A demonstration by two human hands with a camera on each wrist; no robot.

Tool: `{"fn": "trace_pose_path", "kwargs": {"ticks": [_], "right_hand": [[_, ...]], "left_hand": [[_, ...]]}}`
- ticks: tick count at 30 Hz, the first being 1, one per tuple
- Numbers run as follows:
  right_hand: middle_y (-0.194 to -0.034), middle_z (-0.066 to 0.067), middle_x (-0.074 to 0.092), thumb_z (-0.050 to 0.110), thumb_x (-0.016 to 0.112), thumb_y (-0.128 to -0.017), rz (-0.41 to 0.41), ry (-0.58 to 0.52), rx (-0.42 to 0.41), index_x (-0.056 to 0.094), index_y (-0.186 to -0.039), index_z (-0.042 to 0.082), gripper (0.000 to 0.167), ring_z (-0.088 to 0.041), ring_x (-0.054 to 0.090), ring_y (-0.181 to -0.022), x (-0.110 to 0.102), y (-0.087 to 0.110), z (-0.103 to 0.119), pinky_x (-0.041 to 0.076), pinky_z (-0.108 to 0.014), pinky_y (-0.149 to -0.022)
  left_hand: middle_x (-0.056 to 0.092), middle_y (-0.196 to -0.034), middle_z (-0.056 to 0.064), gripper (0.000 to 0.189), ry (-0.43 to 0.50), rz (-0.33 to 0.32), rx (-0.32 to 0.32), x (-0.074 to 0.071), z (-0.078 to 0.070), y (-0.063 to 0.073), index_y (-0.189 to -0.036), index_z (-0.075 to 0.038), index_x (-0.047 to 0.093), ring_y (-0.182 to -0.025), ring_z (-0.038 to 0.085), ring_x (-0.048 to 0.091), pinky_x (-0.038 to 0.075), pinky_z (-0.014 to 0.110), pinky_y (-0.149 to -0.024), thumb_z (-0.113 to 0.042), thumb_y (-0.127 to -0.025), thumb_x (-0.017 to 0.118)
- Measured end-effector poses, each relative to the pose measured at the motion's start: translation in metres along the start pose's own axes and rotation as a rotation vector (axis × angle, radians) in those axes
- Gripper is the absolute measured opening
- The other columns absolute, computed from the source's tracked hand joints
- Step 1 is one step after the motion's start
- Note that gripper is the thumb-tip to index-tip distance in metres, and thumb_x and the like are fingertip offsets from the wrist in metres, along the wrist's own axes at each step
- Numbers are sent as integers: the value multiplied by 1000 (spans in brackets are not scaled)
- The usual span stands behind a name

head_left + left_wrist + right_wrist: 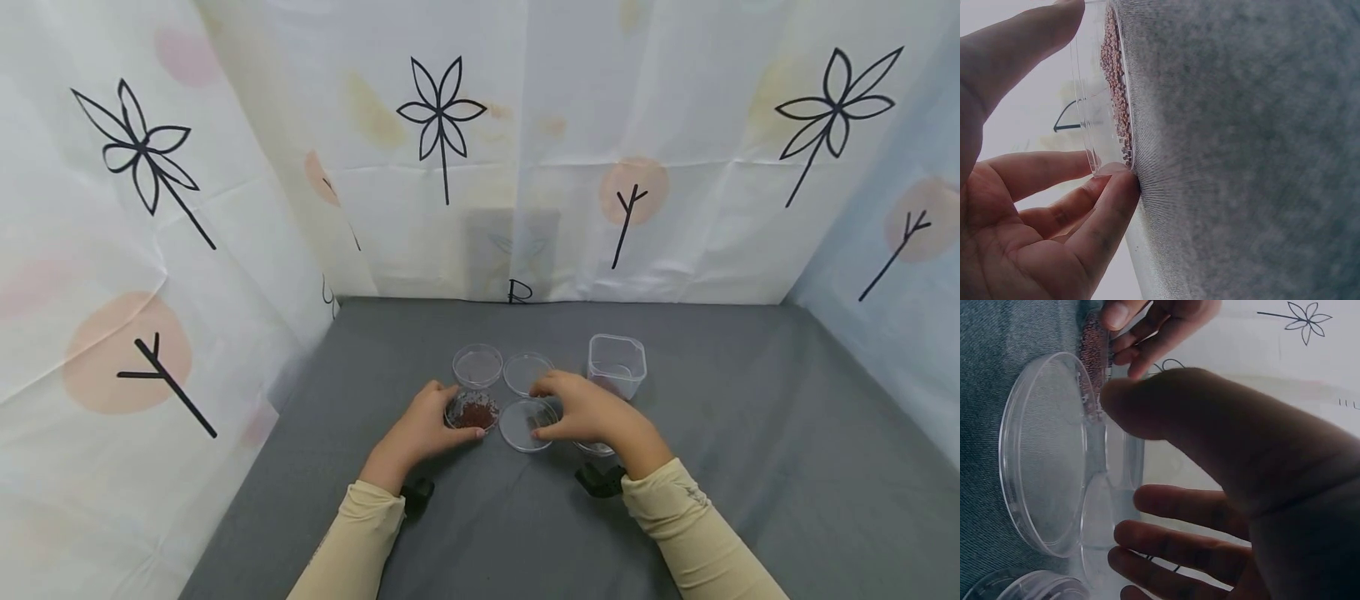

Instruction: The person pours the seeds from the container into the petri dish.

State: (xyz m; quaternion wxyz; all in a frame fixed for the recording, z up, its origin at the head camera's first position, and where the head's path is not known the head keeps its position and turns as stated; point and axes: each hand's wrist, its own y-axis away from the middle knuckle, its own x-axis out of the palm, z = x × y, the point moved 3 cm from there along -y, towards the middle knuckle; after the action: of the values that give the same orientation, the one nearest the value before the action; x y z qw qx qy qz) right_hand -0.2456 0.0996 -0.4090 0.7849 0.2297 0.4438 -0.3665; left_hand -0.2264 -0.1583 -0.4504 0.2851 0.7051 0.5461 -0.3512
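Observation:
A clear petri dish (476,414) with small reddish-brown granules (1119,94) lies on the grey cloth. My left hand (422,427) grips that dish by its sides, with thumb and fingers on opposite edges. To its right lies another clear petri dish (1050,459), with no granules visible in it. Over this second dish hovers my right hand (588,411), its thumb and fingers spread apart. In the right wrist view, the right fingers appear clear of the dish and hold nothing.
Two more clear dishes stand behind, one at the left (477,367) and one at the right (525,371). A square clear plastic container (617,358) is at the back right. More round clear plasticware (1044,587) sits partly beneath my right wrist. Printed curtains (562,150) border the grey cloth (510,533).

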Motion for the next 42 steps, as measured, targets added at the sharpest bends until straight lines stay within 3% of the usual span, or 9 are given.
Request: {"fn": "trace_pose_path", "kwargs": {"ticks": [5,11,17,30,42], "right_hand": [[-136,-14,66,37,90,-85,9,28,26,71,-129,4,59,-34,63,-127,3,1,-2,53,-54,-103],[-120,-10,67,43,93,-79,4,89,51,73,-123,1,64,-25,67,-107,6,0,-4,56,-48,-94],[-113,-7,68,49,95,-75,-3,150,73,73,-118,1,68,-19,65,-98,7,-1,-5,57,-44,-88],[-112,-5,68,57,96,-68,-11,224,121,75,-117,6,73,-23,66,-104,10,-2,-11,57,-46,-88],[-108,-4,65,63,97,-63,-37,291,116,73,-116,8,81,-26,64,-103,14,-3,-12,57,-48,-87]], "left_hand": [[58,-122,19,90,-9,-9,3,1,0,0,-152,8,52,-105,25,59,54,50,-97,-41,-87,90],[58,-122,19,90,-12,-13,3,1,0,1,-151,8,53,-104,25,58,54,51,-97,-41,-86,91],[58,-122,19,90,-3,-13,3,0,-1,2,-152,9,52,-104,25,58,54,51,-97,-40,-86,90],[57,-126,20,91,10,-7,-11,0,-2,2,-153,8,51,-108,27,59,54,52,-100,-40,-86,90],[58,-128,21,90,-7,-12,-5,0,-1,2,-152,8,52,-114,31,61,54,53,-101,-41,-86,91]]}}
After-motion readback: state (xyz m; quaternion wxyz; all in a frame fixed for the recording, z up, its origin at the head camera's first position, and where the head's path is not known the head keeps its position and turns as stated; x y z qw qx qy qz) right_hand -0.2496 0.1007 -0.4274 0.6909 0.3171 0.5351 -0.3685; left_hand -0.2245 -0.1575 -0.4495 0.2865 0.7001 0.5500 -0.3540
